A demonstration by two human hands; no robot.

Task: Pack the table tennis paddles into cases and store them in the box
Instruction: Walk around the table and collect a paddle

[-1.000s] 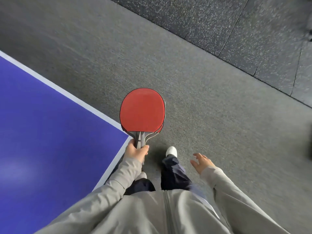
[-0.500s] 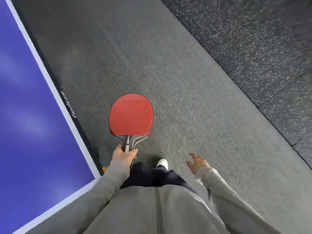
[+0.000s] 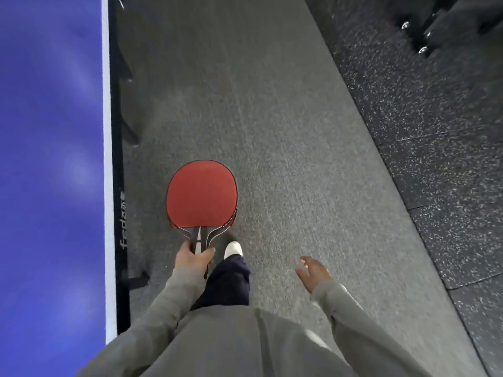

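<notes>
1. Paddles (image 3: 201, 194) sit lower centre of frame, red rubber face up, blade pointing toward the top of the frame. Layered edges at the lower right of the blade and doubled lines at the neck suggest more than one paddle stacked together; exact count cannot be told.
2. Left hand (image 3: 192, 258), just below the blade, is closed around the handles, thumb and fingers wrapped, stack held level over the floor (image 3: 285, 159).
3. Right hand (image 3: 313, 273), lower right of centre, is empty, fingers loosely spread, well apart from the paddles.
4. Blue bench (image 3: 51, 159) runs down the left edge of frame with a white border line; paddles are beside it, not over it.
5. No cases or box in view.
6. Handling judgement: likely light and stiff, wood core with rubber faces. Rubber looks grippy, but stacked blades could slide against each other.
7. Best hold, as I judge it: the handles, squeezed together. Avoid fingering the rubber faces; edges probably chip if dropped.
8. White shoe (image 3: 233, 248) and dark trouser leg (image 3: 226, 281) show just right of the gripping hand.
</notes>
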